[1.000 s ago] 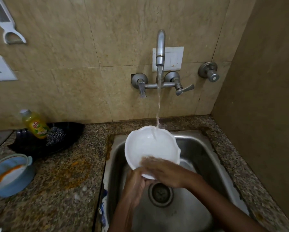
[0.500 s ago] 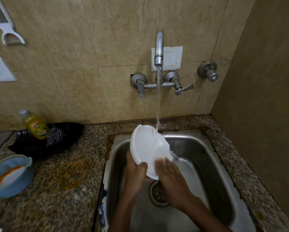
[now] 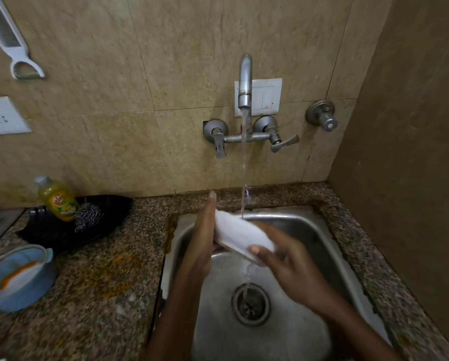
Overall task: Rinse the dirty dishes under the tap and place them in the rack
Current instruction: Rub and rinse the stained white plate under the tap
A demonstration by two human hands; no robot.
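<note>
Scene: As water ran from the wall tap [image 3: 245, 82], I held a white bowl [image 3: 240, 230] tilted over the steel sink [image 3: 291, 225], the stream striking its upper edge.

Left hand: My left hand [image 3: 202, 235] lay flat against the bowl's left side, fingers straight, bracing it, not curled round it.

Right hand: My right hand [image 3: 283, 259] grasped the lower right rim, thumb on top, fingers underneath.

Runoff: Water spilled off the low edge straight to the drain [image 3: 250, 303].

Still waiting: A blue bowl [image 3: 17, 277] with orange residue sat on the granite counter [image 3: 101, 295] to the left, near a yellow soap bottle [image 3: 58, 198] and a steel scrubber [image 3: 88, 217] on a black tray [image 3: 109, 207].

Rack: No rack was in view.

Risk: With the bowl wet, steeply tilted and pinched only at one rim, it could, I judged, slide out and knock against the sink if the bracing palm lifted early.

Second risk: The stream on the angled rim might splash the counter.
</note>
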